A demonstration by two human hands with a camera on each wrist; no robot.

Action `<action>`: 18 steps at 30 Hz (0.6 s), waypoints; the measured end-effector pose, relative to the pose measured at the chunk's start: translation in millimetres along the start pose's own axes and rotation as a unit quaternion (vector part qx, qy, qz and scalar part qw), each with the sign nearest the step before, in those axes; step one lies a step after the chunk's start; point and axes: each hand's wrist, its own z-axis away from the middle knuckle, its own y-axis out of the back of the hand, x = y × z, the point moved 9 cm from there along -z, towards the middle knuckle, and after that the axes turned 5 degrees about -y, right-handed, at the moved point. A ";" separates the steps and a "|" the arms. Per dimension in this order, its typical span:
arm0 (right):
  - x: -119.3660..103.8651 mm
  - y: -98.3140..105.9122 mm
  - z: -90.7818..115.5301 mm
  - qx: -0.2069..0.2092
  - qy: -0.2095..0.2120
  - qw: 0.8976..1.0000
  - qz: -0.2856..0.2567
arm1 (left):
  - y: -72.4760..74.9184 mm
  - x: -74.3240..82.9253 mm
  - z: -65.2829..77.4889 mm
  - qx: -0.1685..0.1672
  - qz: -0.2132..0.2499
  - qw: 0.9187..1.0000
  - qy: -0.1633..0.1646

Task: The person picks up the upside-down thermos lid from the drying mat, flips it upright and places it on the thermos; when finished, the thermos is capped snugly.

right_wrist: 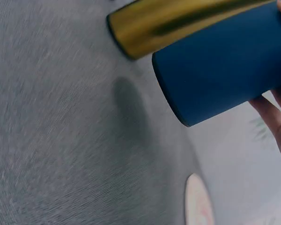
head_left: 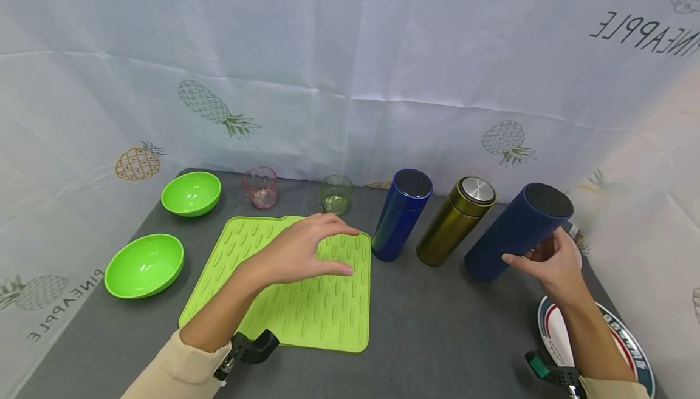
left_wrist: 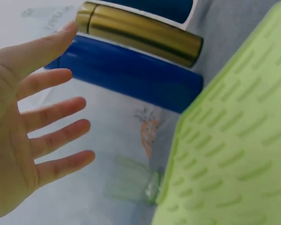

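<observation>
My right hand [head_left: 552, 262] grips a dark navy flask [head_left: 519, 229] with a black top, thumb on its near side. In the right wrist view the base of the navy flask [right_wrist: 220, 65] is above the grey table, its shadow lying apart from it. Over the lime-green ridged mat [head_left: 328, 320] my left hand [head_left: 298, 250] is spread, thumb and fingers apart, holding nothing. Between the hands stand a shiny blue flask [head_left: 399, 217], near the mat's right corner, and a gold flask [head_left: 454, 223] with a silver lid.
Two green bowls [head_left: 144, 265] stand on the left. A pink glass [head_left: 260, 187] and a greenish glass [head_left: 336, 194] are behind the mat. A patterned plate [head_left: 629, 332] lies under my right forearm. White pineapple-print cloth [head_left: 328, 65] hangs behind the table [head_left: 432, 338].
</observation>
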 end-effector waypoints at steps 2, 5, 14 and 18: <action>10.8 1.9 -4.4 0.011 -0.015 1.000 -0.001 | -1.4 -7.1 4.8 0.002 -0.014 1.000 0.014; 23.7 3.6 -9.5 0.022 -0.027 0.999 -0.005 | -3.1 -15.7 11.2 0.006 -0.030 0.999 0.029; 38.8 5.6 -17.9 0.041 -0.038 0.998 0.019 | -3.9 -32.9 27.9 0.024 -0.057 0.997 0.051; 41.1 6.8 -20.6 0.044 -0.041 0.998 0.020 | -3.9 -37.1 33.4 0.028 -0.058 0.996 0.053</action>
